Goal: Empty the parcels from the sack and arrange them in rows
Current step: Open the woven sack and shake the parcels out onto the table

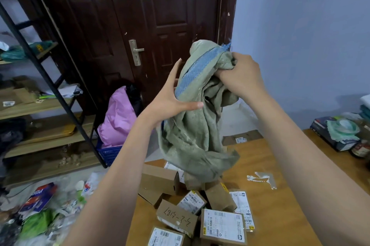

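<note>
A dark door [140,25] and a pale blue wall [300,45] fill the background, above a wooden table [266,157] at lower right. At centre frame a green sack [196,125] with a blue stripe hangs over the table. The right hand [243,77] bunches its top in curled fingers; the left hand [170,99] clasps its side, thumb across the cloth and the far fingers hidden. Cardboard parcels [190,205] lie heaped beneath, some cut off by the bottom edge, their labels blurred.

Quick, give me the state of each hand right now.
Left hand: thumb and fingers wrapped round the sack, holding it mid-way.
Right hand: closed grip, clutching the sack's bunched top.
</note>
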### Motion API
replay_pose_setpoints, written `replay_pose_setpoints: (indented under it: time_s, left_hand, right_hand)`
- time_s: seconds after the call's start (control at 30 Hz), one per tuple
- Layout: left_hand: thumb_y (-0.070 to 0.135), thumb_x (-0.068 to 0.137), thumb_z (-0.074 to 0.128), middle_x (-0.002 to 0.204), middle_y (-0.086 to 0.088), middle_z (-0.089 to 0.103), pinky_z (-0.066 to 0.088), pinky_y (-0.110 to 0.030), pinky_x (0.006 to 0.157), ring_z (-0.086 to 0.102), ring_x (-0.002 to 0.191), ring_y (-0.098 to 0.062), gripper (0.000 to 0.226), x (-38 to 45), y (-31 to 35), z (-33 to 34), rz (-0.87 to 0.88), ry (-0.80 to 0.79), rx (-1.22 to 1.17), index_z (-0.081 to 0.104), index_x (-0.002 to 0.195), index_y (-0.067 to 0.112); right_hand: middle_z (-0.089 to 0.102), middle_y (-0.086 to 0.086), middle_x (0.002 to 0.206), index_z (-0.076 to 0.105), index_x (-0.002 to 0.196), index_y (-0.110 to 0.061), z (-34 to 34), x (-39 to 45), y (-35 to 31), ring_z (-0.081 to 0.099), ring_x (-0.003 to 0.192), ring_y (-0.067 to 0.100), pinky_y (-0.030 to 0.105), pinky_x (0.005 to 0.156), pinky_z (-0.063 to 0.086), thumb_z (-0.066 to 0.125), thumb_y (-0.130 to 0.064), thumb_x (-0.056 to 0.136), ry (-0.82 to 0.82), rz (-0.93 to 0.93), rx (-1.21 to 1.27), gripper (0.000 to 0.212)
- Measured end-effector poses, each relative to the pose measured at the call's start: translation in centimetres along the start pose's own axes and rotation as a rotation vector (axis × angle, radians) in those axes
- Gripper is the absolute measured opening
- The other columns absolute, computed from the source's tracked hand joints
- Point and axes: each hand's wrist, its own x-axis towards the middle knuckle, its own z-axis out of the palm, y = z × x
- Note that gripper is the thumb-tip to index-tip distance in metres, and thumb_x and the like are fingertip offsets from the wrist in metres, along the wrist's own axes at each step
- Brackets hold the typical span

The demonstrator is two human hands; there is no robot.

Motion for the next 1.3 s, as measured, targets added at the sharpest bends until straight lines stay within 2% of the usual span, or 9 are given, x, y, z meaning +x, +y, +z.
replay_pose_setpoints:
  time_s: [0.27,0.33,0.43,0.53,0.7,0.77,0.9,1.17,1.3]
  left_hand:
    - [0.017,0.063,0.092,0.133,0.007,0.057,0.047,-0.034,0.105,0.06,0.117,-0.002,0.121,-0.9,-2.5,1.8,-0.02,0.083,-0.099,0.013,0.153,0.041]
    - [0.017,0.062,0.093,0.137,0.005,0.053,0.046,-0.037,0.106,0.058,0.12,-0.004,0.124,-0.9,-2.7,2.2,-0.018,0.068,-0.1,0.012,0.152,0.043]
    - [0.017,0.06,0.094,0.151,0.009,0.037,0.039,-0.027,0.112,0.043,0.134,0.0,0.134,-0.8,-3.0,2.6,0.004,0.023,-0.057,0.002,0.154,0.041]
    - [0.015,0.059,0.094,0.157,0.013,0.024,0.033,-0.017,0.111,0.034,0.138,0.006,0.14,-0.9,-3.1,3.0,0.029,0.043,-0.049,-0.006,0.154,0.036]
    - [0.016,0.058,0.095,0.144,0.011,0.044,0.043,-0.024,0.106,0.048,0.129,0.0,0.116,-0.1,-2.7,3.0,0.085,0.173,-0.056,0.025,0.151,0.026]
    - [0.02,0.057,0.095,0.138,0.012,0.05,0.046,-0.023,0.102,0.052,0.124,0.0,0.106,0.1,-2.6,3.0,0.079,0.226,-0.041,0.035,0.144,0.028]
    - [0.011,0.06,0.093,0.128,0.013,0.056,0.048,-0.012,0.088,0.057,0.113,0.005,0.091,0.4,-2.3,2.9,0.066,0.274,-0.041,0.045,0.137,0.024]
    - [0.011,0.061,0.09,0.11,0.007,0.069,0.051,-0.013,0.076,0.067,0.096,-0.002,0.072,0.8,-2.7,2.3,-0.06,0.291,-0.048,0.059,0.125,0.024]
    - [0.008,0.063,0.089,0.102,0.006,0.072,0.05,-0.01,0.068,0.068,0.088,-0.001,0.063,0.8,-2.9,2.0,-0.114,0.279,-0.064,0.064,0.119,0.022]
  right_hand:
    - [0.074,0.0,0.074,0.072,0.074,-0.015,0.7,-0.6,0.8,0.072,0.078,0.019,0.041,0.078,0.06,0.069,-0.031,0.073,-0.029,0.298,0.421,0.016]
    - [0.073,0.005,0.072,0.07,0.073,-0.009,0.8,-0.8,0.8,0.071,0.072,0.02,0.037,0.069,0.06,0.068,-0.027,0.076,-0.023,0.346,0.526,0.018]
    - [0.068,-0.001,0.066,0.065,0.075,-0.013,0.4,-1.0,0.9,0.068,0.057,0.011,0.021,0.05,0.051,0.065,-0.018,0.084,-0.046,0.411,0.69,0.01]
    - [0.07,0.0,0.068,0.063,0.086,-0.011,0.3,-1.0,0.9,0.069,0.051,0.009,0.02,0.045,0.052,0.064,-0.016,0.086,-0.117,0.474,0.756,0.005]
    - [0.076,0.011,0.093,0.069,0.103,-0.009,1.1,-1.3,1.8,0.074,0.083,0.026,0.046,0.075,0.061,0.059,-0.022,0.086,-0.177,0.565,0.853,0.023]
    - [0.075,0.013,0.095,0.07,0.105,-0.008,1.5,-1.4,2.3,0.074,0.085,0.03,0.052,0.071,0.06,0.055,-0.024,0.089,-0.198,0.593,0.887,0.027]
    - [0.074,0.01,0.086,0.067,0.1,-0.011,1.9,-1.7,3.1,0.074,0.07,0.024,0.039,0.057,0.058,0.047,-0.023,0.095,-0.233,0.656,0.964,0.024]
    - [0.074,0.012,0.105,0.064,0.118,-0.016,1.9,-1.7,3.9,0.074,0.085,0.031,0.05,0.072,0.06,0.057,-0.042,0.09,-0.357,0.666,0.731,0.038]
    - [0.059,0.008,0.118,0.023,0.14,-0.019,1.7,-0.9,4.4,0.065,0.099,0.022,0.037,0.074,0.057,0.065,-0.041,0.085,-0.232,0.608,0.525,0.072]
